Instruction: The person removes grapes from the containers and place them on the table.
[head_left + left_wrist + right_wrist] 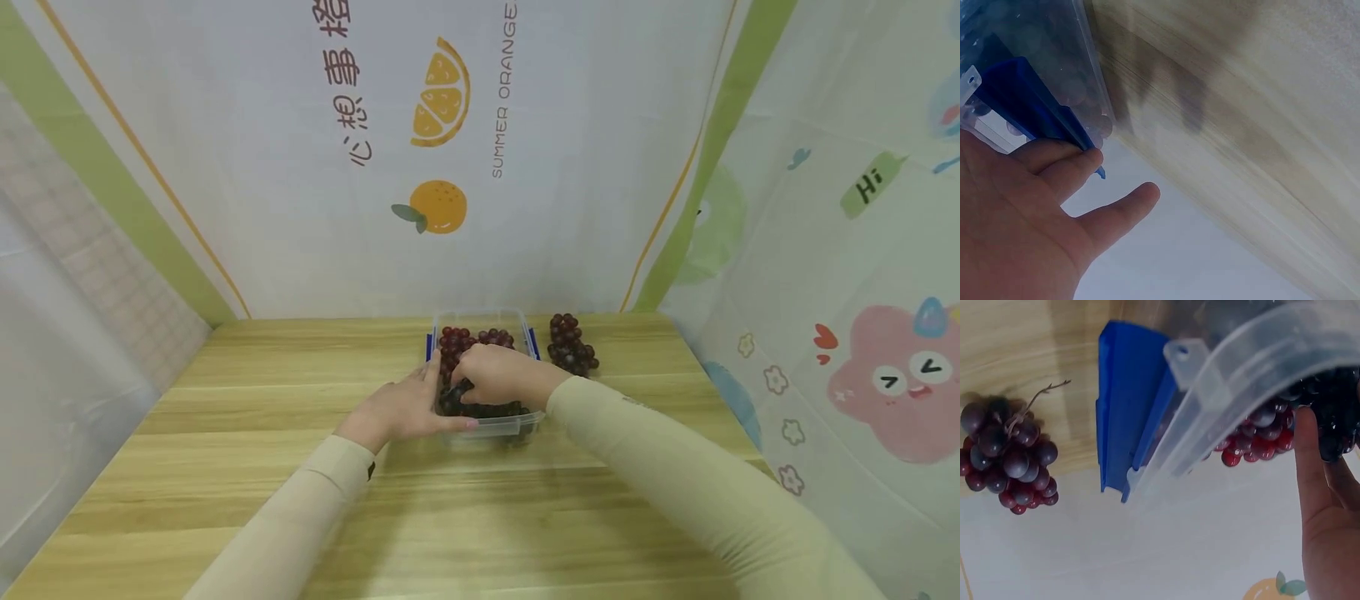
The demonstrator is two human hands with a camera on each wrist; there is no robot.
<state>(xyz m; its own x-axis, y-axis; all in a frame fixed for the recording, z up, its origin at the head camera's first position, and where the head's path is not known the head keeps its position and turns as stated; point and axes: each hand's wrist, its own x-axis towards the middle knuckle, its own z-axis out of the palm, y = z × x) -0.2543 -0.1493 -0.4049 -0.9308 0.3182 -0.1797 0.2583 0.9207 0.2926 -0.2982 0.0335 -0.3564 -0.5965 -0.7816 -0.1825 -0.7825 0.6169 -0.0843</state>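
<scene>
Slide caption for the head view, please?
Left hand against a clear rectangular plastic container, right hand on round black grapes inside, a dark-red grape bunch outside.

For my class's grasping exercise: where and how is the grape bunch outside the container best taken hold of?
Probably grip the grape bunch round its wide end, beside the thin stem, coming from above and the person's right. The bunch lies on its side, tapering away from that end, and the blue flap of the container is close on its left.
</scene>
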